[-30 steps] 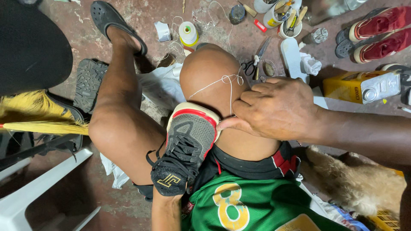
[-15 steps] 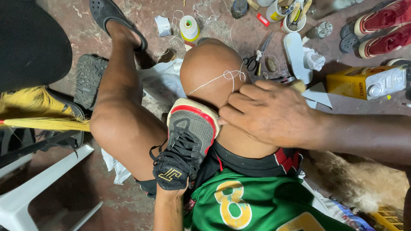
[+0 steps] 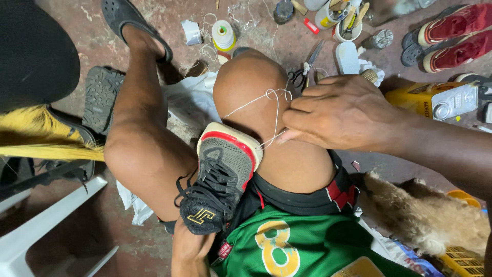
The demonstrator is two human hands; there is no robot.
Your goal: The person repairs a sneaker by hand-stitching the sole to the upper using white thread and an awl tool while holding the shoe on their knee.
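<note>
Two hands work on one black sneaker point(image 3: 220, 179) wedged between your knees, and that sneaker is the landmark for everything else. Below its heel, your left hand point(image 3: 189, 251) props it from underneath; its fingers are tucked behind the shoe, so you cannot tell whether they curl around it or only push. If that support slackens, I judge the sneaker could twist out of the knee clamp. Up and right of the toe, a white thread point(image 3: 256, 100) loops loosely over your knee; a hard pull could knot the slack or snap it. Right of the toe, your right hand point(image 3: 348, 113) has its fingers closed in a pinch at the sole edge, seemingly on the thread. Any needle is hidden under those fingertips, so a slip could prick your leg. Far above the sneaker, the scissors point(image 3: 302, 72) lie half hidden behind the knee
</note>
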